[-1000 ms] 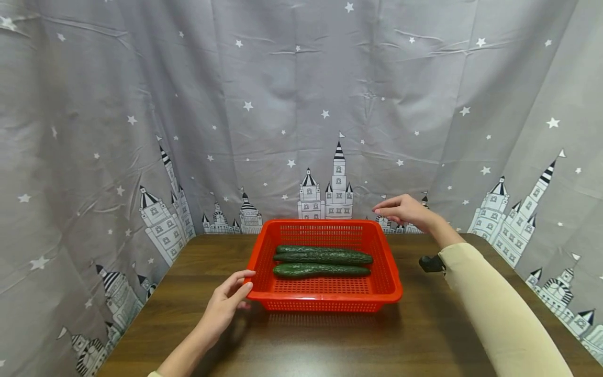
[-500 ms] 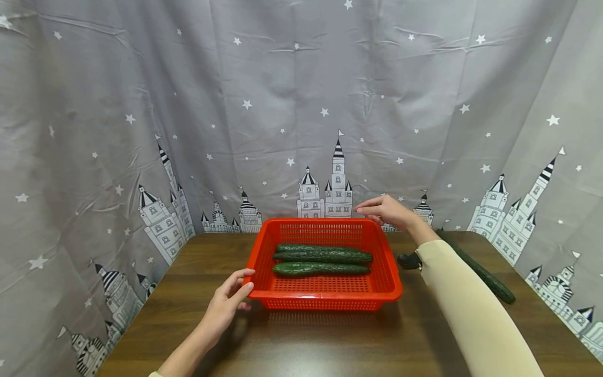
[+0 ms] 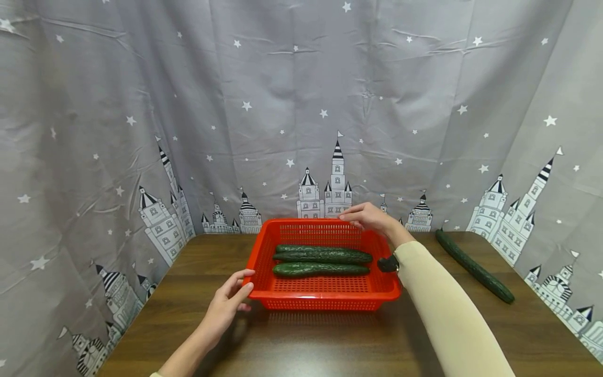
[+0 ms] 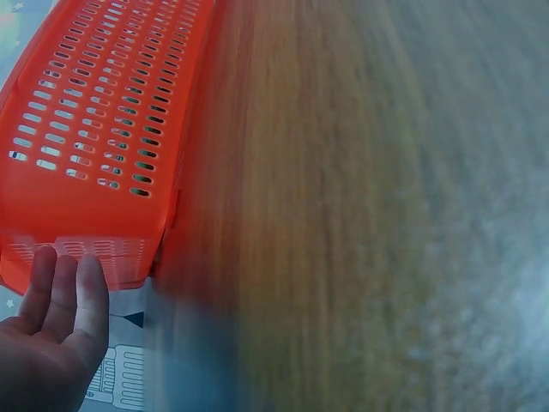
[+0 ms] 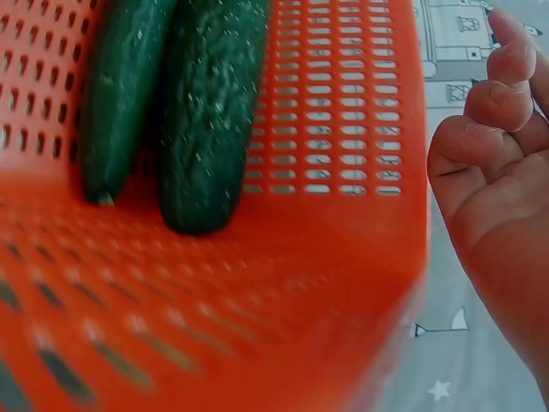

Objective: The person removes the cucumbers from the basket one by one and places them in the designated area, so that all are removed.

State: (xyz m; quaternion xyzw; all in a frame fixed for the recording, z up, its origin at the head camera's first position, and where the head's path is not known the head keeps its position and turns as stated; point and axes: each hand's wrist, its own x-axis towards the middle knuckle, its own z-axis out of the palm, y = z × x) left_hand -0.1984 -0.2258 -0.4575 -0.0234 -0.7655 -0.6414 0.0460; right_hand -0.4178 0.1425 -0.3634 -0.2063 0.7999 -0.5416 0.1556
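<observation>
A red plastic basket (image 3: 325,296) with slotted walls stands on the table. Inside lie dark green cucumbers (image 3: 320,269), side by side and lengthwise. My left hand (image 3: 226,301) holds the basket's left rim near the front corner; in the left wrist view its lower fingers (image 4: 62,287) reach the outer wall. Above the back right rim hovers my right hand (image 3: 369,217), fingers loosely bent, with nothing in it. The right wrist view has this hand (image 5: 506,163) beside the basket wall, apart from the cucumbers (image 5: 210,120).
Another cucumber (image 3: 473,267) lies slanted on the brown wooden table (image 3: 198,267), to the right of the basket. A grey curtain (image 3: 264,104) printed with castles and stars hangs behind and at both sides. A black device (image 3: 388,263) sits at the right wrist.
My right hand has moved left, from beyond the basket's back right corner to above its back rim. The right-hand cucumber has come into view from behind the sleeve. My left hand stays put.
</observation>
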